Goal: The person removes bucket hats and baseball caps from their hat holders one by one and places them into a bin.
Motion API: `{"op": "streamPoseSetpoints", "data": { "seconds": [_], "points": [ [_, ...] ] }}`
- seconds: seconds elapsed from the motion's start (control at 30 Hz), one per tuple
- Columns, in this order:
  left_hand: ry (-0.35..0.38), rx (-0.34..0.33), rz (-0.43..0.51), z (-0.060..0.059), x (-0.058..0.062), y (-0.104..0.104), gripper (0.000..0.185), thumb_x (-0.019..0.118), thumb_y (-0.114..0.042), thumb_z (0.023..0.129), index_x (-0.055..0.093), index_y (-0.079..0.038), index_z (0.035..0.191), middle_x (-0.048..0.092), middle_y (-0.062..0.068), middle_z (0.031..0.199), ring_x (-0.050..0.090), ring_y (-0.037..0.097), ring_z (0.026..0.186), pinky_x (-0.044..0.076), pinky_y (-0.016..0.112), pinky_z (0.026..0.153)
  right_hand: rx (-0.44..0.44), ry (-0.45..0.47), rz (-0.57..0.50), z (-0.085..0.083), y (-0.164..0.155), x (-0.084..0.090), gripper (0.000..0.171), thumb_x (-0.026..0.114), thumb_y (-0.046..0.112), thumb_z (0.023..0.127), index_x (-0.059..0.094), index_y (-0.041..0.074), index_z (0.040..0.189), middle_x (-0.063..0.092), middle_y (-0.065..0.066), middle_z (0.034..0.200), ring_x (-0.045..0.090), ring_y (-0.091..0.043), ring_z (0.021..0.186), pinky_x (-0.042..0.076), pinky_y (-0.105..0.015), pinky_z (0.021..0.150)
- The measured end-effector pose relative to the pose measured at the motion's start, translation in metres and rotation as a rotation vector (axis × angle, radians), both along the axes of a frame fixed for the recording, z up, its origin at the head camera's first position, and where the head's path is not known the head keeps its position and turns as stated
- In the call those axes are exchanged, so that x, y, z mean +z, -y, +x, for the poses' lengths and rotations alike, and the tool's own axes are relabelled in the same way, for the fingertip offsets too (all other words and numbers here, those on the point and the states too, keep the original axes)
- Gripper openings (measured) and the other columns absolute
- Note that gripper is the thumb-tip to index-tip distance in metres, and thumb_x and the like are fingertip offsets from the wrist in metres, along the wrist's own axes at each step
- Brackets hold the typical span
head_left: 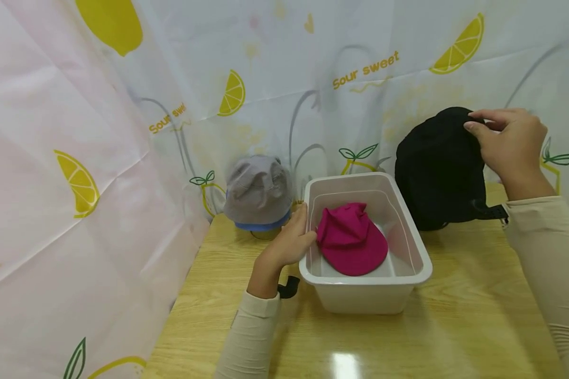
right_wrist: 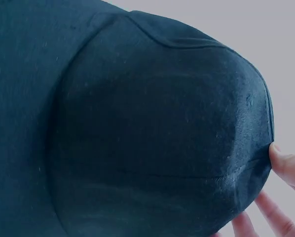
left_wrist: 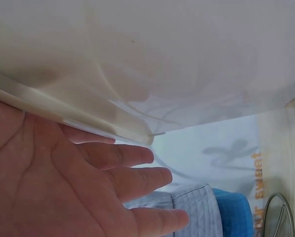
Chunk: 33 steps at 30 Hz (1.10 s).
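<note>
I am viewing 2 hands. The right hand (head_left: 514, 139) is pinching the crown of the black cap (head_left: 438, 173) between thumb and fingers. The cap is hanging or resting below these fingertips; I am not managing to tell which, as its underside is hiding in shadow. In the right wrist view, the cap is filling most of the frame and covering some fingertips. A dark strap (head_left: 490, 211) is showing below the right fingers; I am not making out whether it is belonging to the cap or the wrist.

The left hand (head_left: 284, 242) is touching the near-side rim of the white basin (head_left: 360, 297), its 4 fingers extending slightly apart along the outer wall. In the left wrist view, the rim is partly covering the index finger, and the thumb is lying out of sight.

Inside the basin, right of the left fingers, the magenta cap (head_left: 353, 239) is lying. Beyond the left fingertips, the grey hat (head_left: 258, 189) is standing, its blue lower edge partly hidden by the hand. Below it, a wire loop (left_wrist: 280, 215) is running out of the wrist frame.
</note>
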<state>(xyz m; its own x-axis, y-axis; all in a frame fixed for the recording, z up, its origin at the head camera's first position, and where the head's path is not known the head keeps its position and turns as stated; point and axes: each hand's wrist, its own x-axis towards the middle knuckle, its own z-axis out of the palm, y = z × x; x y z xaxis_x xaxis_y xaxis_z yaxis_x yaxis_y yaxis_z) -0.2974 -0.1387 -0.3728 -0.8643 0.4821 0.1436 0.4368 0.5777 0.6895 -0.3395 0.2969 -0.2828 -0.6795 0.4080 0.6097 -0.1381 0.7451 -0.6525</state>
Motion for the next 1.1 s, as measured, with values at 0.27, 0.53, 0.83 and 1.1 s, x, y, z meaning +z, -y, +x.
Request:
{"op": "streamPoseSetpoints", "data": {
  "seconds": [0.27,0.53,0.83,1.1],
  "points": [
    [0.01,-0.005,0.002,0.0,-0.005,0.001,0.09,0.043,-0.025,0.091,-0.003,-0.005,0.166,0.0,0.013,0.175,-0.002,0.032,0.161,0.001,0.07,0.122,-0.025,-0.03,-0.021,0.013,0.003,0.009,0.04,0.068,0.045,0.096,0.077,0.019,0.125,0.067,0.014,0.111,0.04,0.034,0.075,0.038,-0.001,0.078],
    [0.0,0.011,-0.018,0.001,-0.007,0.003,0.091,0.043,-0.027,0.091,-0.003,-0.007,0.167,0.004,0.013,0.174,0.003,0.03,0.16,0.005,0.068,0.123,-0.016,-0.147,0.018,0.029,0.016,0.025,0.037,0.068,0.042,0.098,0.078,0.017,0.124,0.04,0.041,0.09,0.042,0.032,0.082,0.037,-0.002,0.08],
    [-0.019,0.0,-0.029,-0.003,0.0,0.001,0.09,0.043,-0.026,0.092,-0.002,-0.005,0.166,0.007,0.016,0.173,0.002,0.031,0.16,0.001,0.071,0.121,-0.029,-0.169,0.004,0.041,0.027,0.043,0.037,0.065,0.041,0.1,0.077,0.018,0.126,0.037,0.041,0.092,0.053,0.027,0.091,0.044,-0.004,0.086],
    [-0.004,0.028,-0.05,-0.003,-0.001,-0.001,0.089,0.043,-0.028,0.092,-0.002,-0.004,0.166,0.004,0.014,0.174,-0.001,0.033,0.161,0.001,0.067,0.123,-0.008,-0.119,-0.004,0.046,0.03,0.046,0.039,0.061,0.041,0.102,0.075,0.019,0.13,0.037,0.04,0.096,0.062,0.016,0.105,0.041,-0.005,0.08]
  ]
}}
